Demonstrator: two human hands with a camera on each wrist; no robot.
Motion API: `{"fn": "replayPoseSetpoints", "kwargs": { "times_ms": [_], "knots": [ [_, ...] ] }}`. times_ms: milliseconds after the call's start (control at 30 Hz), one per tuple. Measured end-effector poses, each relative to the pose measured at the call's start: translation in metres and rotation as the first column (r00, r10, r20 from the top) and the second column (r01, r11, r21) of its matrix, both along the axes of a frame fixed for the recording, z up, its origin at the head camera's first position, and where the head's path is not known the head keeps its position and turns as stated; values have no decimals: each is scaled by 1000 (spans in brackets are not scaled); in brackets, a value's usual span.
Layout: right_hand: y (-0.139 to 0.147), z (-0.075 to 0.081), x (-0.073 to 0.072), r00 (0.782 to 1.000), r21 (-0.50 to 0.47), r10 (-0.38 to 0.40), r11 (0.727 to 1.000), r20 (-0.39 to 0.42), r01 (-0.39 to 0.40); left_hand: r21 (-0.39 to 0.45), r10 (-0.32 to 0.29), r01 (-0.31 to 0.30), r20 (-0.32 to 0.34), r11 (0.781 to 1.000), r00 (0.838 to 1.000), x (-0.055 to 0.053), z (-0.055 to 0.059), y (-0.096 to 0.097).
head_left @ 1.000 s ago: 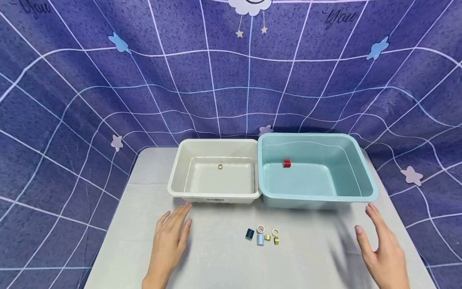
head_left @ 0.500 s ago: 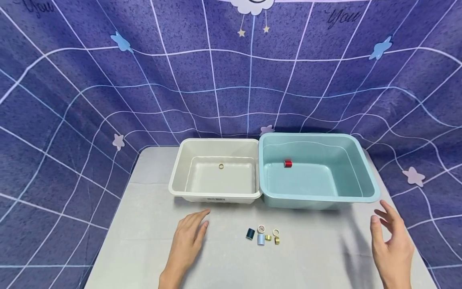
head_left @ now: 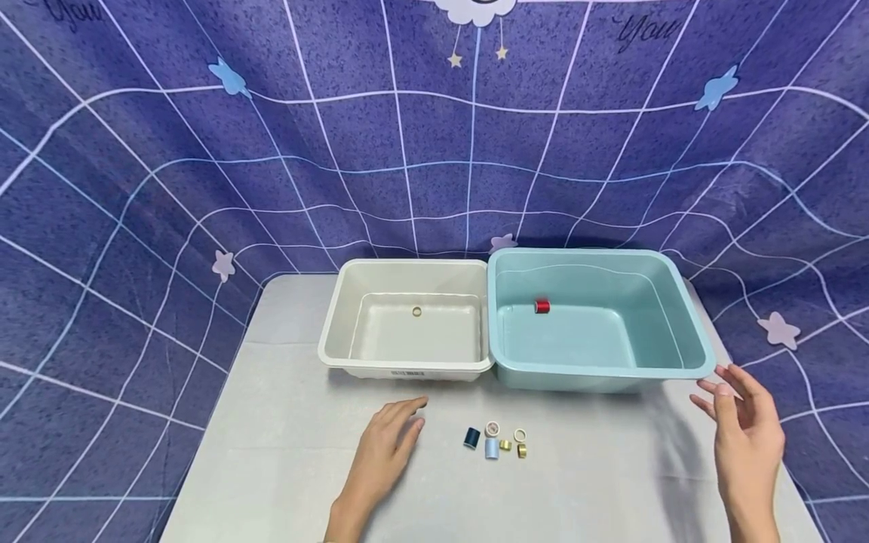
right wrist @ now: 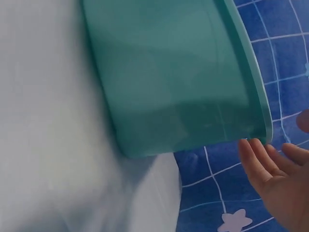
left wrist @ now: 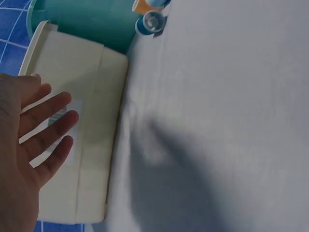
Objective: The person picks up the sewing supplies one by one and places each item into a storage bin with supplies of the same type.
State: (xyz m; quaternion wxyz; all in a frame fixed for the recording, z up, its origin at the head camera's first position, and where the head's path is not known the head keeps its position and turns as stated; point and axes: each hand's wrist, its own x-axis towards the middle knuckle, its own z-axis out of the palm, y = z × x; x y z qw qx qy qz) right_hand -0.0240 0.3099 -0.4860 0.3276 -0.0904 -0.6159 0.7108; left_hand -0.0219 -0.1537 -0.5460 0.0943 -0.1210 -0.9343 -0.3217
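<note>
My left hand (head_left: 385, 452) hovers over the table in front of the white bin, fingers relaxed and holding nothing. Just to its right lie a dark teal thread spool (head_left: 471, 437), a light blue thread spool (head_left: 492, 449), a white-rimmed round piece (head_left: 492, 429), a pale ring (head_left: 520, 435) and two gold rings, one (head_left: 505, 446) beside the blue spool and the other (head_left: 522, 451) farther right. My right hand (head_left: 750, 437), empty with loosely bent fingers, is at the front right corner of the light blue bin (head_left: 604, 372). In the right wrist view its fingertips (right wrist: 244, 145) come right at the bin's rim.
The white bin (head_left: 407, 366) stands against the blue one and holds a gold ring (head_left: 417, 311). A red thread spool (head_left: 541, 306) lies inside the blue bin. Behind both hangs a purple gridded curtain (head_left: 434, 136). A white cloth (head_left: 271, 422) covers the table.
My left hand has moved right, toward the spools and rings. My right hand has shifted outward to the right and slightly forward, its fingers bending more. The small things and bins stay in place.
</note>
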Motion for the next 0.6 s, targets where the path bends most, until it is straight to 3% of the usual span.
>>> {"fn": "replayPoseSetpoints", "kwargs": {
  "times_ms": [100, 267, 400, 600],
  "knots": [
    [2, 2, -6, 997, -214, 46, 975, -62, -58, 12, -15, 15, 31, 1000, 999, -2, -5, 7],
    [7, 7, -13, 997, -485, 53, 871, -57, -74, 12, -73, 72, 79, 997, 994, -2, -12, 17],
    [14, 7, -16, 986, -602, 138, 781, -96, -168, 7, -100, 100, 119, 995, 988, -2, -18, 25],
    [25, 3, -18, 948, -688, 278, 658, -156, -306, 15, -167, 166, 104, 986, 981, -1, -24, 33]
  ]
}}
